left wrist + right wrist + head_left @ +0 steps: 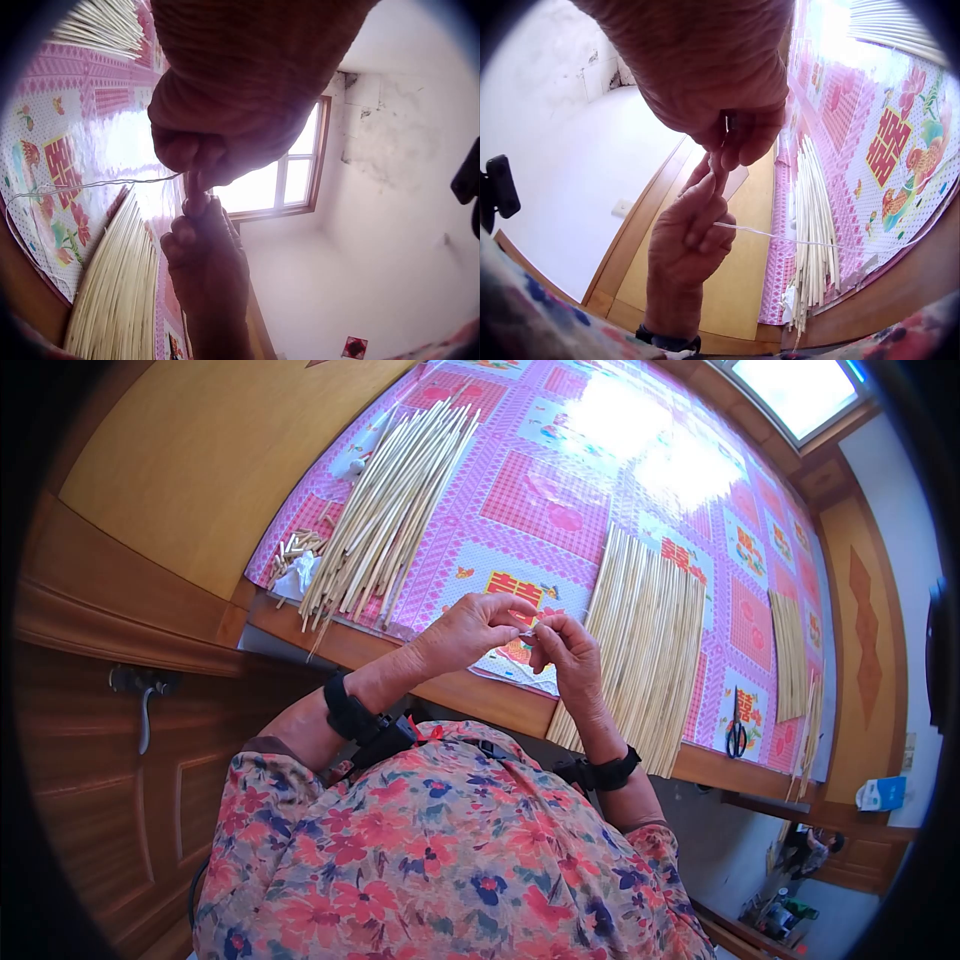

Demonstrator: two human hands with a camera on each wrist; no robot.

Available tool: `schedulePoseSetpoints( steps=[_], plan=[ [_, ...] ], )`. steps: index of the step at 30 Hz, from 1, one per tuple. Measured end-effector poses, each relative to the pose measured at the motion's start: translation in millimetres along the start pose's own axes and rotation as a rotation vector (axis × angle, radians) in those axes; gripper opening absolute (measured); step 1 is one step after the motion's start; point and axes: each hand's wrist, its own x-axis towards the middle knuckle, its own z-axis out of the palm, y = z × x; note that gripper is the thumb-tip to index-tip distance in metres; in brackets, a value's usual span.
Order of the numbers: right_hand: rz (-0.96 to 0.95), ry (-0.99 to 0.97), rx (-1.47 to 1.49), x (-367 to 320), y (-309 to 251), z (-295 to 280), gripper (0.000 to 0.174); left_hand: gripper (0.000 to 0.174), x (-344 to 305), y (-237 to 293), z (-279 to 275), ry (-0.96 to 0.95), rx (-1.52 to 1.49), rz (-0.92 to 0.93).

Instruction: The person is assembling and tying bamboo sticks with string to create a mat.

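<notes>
Both hands meet close above the near edge of the table. My left hand [462,635] pinches a thin white string [105,183] between thumb and fingers. Against it, my right hand [568,652] pinches the same string with curled fingertips. From the left hand the string [780,238] trails loose in a long curve toward the table edge. The short bit right between the fingertips is mostly hidden by the fingers. Beside the right hand lies a wide flat row of pale sticks [645,635], laid side by side like a mat.
A loose pile of sticks [400,500] lies on the left, with short cut pieces [297,546] beside it. Black-handled scissors [737,735] lie to the right, near a narrower row of sticks [787,655]. A patterned pink cloth [545,500] covers the table.
</notes>
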Motion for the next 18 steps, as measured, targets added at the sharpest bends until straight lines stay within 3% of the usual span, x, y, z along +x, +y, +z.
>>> schedulePoseSetpoints(
  steps=[8,10,11,12,14,18],
  plan=[
    [-0.009,0.046,0.104,-2.5,-6.2,-0.5,0.017,0.032,5.0,4.2,-1.0,-0.014,0.044,-0.047],
    [-0.234,-0.019,-0.283,-0.8,-4.4,-2.3,0.025,0.033,7.4,-3.0,0.0,0.000,0.014,-0.019],
    [-0.235,-0.016,-0.284,-1.2,-6.1,-2.6,0.025,0.034,9.0,-5.4,1.4,0.013,-0.016,0.009],
    [-0.350,-0.025,-0.489,-1.3,-9.0,-1.3,0.026,0.034,8.4,-3.4,2.4,0.013,-0.016,0.009],
    [-0.511,0.019,-0.760,-1.9,-9.2,0.1,0.024,0.035,7.1,4.6,3.9,0.004,-0.062,-0.060],
    [-0.349,0.047,-0.530,-2.6,-12.2,3.7,0.019,0.034,4.9,16.9,3.6,-0.009,-0.088,-0.134]
  ],
)
